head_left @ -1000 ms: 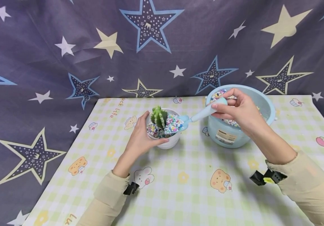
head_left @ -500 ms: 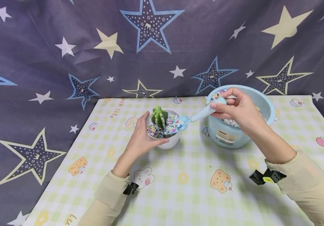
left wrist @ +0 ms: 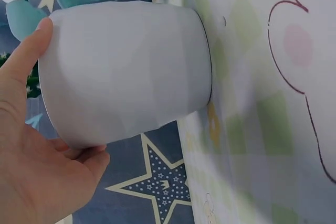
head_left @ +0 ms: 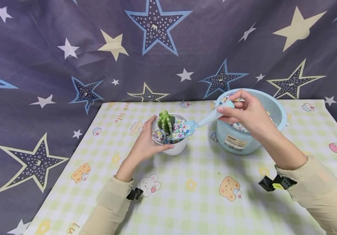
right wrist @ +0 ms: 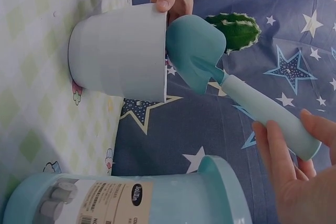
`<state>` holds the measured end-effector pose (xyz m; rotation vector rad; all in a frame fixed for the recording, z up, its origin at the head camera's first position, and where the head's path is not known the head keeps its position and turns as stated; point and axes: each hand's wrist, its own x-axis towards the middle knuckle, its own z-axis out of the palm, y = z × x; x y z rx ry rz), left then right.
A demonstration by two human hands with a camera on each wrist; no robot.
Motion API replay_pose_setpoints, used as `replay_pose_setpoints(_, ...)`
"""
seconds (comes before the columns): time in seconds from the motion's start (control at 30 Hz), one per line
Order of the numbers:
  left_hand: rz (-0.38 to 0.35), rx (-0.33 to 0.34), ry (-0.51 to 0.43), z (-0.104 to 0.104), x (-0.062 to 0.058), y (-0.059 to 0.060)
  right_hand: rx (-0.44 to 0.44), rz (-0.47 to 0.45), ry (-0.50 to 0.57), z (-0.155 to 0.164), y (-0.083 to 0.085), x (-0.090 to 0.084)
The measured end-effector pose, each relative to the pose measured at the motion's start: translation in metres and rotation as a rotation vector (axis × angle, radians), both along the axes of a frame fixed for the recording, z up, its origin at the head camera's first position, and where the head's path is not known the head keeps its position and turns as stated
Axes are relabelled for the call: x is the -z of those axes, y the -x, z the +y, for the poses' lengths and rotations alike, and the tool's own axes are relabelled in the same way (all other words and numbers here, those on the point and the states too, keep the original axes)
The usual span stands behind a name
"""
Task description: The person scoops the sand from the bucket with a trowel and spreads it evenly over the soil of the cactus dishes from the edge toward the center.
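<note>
A white pot [head_left: 178,147] [left wrist: 126,66] [right wrist: 118,59] stands on the checked tablecloth [head_left: 186,182], with a small green cactus [head_left: 165,121] [right wrist: 236,29] and coloured pebbles [head_left: 180,125] inside. My left hand [head_left: 145,143] [left wrist: 37,171] grips the pot's side, thumb along its front rim. My right hand [head_left: 246,112] [right wrist: 294,166] holds the handle of a light blue scoop [head_left: 208,118] [right wrist: 210,61]. The scoop's blade rests at the pot's right rim, over the pebbles. A light blue tub [head_left: 248,140] [right wrist: 136,198] with more pebbles sits under the right hand.
A dark star-printed cloth [head_left: 68,49] hangs behind and drapes around the table. The tablecloth's cartoon prints lie in front of the pot and tub. Black wrist-camera clips [head_left: 275,184] sit at both sleeves.
The scoop has shifted slightly left and its handle end has risen a little. The left hand and pot stay in place.
</note>
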<state>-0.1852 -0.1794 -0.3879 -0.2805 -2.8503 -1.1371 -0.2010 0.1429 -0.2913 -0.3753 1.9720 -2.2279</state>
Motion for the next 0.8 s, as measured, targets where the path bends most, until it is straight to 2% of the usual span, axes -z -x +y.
replay_pose_setpoints(0.3,-0.004,-0.048,0.019,0.0042,-0.0016,-0.0045,0.004,0.030,0.010,-0.0032,-0.0013,0.0001)
replay_pose_setpoints(0.8,-0.017,-0.097,0.030,0.0102,-0.0011,-0.0088,0.016,0.062,-0.056,-0.0062,-0.0028,-0.0052)
